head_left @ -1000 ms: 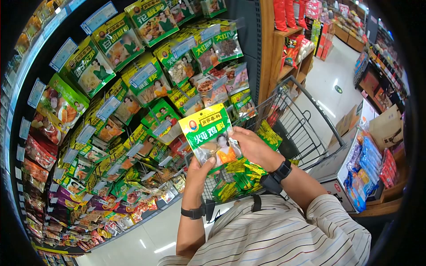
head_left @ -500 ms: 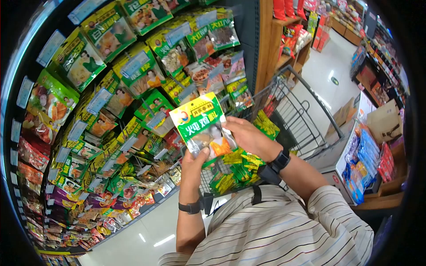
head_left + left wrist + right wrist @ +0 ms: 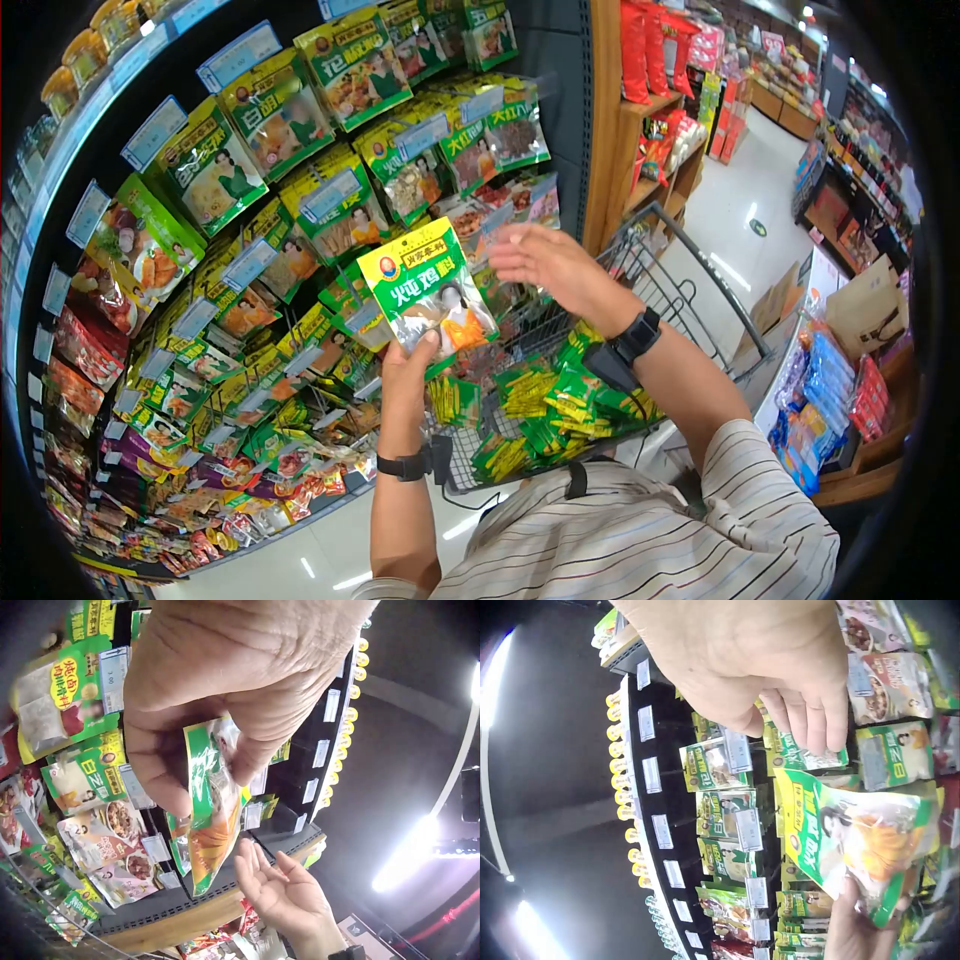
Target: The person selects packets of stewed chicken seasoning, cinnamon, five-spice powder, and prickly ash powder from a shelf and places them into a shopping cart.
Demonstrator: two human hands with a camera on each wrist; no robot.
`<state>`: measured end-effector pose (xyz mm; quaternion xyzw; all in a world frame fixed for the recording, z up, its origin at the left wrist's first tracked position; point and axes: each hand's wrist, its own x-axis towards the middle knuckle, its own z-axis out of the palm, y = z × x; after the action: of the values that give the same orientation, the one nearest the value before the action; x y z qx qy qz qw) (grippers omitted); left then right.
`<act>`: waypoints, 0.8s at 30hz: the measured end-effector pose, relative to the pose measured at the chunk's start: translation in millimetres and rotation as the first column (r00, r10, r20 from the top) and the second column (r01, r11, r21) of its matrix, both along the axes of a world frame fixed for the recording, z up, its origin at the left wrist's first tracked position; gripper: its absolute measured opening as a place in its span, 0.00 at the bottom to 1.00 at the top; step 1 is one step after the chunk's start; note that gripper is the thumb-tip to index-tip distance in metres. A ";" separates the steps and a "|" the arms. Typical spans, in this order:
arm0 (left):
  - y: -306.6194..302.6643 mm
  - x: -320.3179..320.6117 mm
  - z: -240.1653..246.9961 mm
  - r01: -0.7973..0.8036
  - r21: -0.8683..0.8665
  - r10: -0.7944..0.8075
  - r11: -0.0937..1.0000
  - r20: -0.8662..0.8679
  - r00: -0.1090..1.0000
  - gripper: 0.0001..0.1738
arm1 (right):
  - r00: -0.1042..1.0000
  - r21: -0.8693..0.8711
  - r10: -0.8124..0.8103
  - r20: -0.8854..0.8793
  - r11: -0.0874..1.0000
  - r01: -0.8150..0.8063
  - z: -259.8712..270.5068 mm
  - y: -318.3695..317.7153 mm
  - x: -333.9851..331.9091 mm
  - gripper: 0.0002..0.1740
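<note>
A green and yellow seasoning packet (image 3: 432,292) with a clear window and a printed person in orange is pinched at its lower edge by my left hand (image 3: 405,375), thumb across the front. In the left wrist view the packet (image 3: 210,817) appears edge-on between thumb and fingers. My right hand (image 3: 552,265) is just right of the packet, apart from it, its fingers extended. The right wrist view shows the packet's printed front (image 3: 862,832) below the right hand (image 3: 757,667). Similar packets hang on the shelf rack behind.
Below the hands stands a wire shopping cart (image 3: 690,300) holding a pile of green and yellow packets (image 3: 560,400). Price tags (image 3: 240,55) jut from the rack on the left. To the right are a wooden shelf (image 3: 640,120) and blue bagged goods (image 3: 825,370).
My right hand has let go of the packet's right edge and straightened its fingers. The left hand has carried the packet slightly to the left.
</note>
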<state>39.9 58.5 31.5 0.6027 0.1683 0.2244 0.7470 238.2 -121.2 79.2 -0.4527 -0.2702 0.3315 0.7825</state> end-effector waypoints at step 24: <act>42.8 56.0 22.6 0.004 0.084 -0.011 0.996 0.085 0.996 0.23 | 0.996 0.184 0.059 -0.065 0.982 -0.046 94.0 110.5 92.6 0.23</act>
<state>96.0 101.3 54.1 0.6240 0.1244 0.2538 0.7285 330.8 -10.7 173.2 -0.3599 -0.2836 0.3416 0.8206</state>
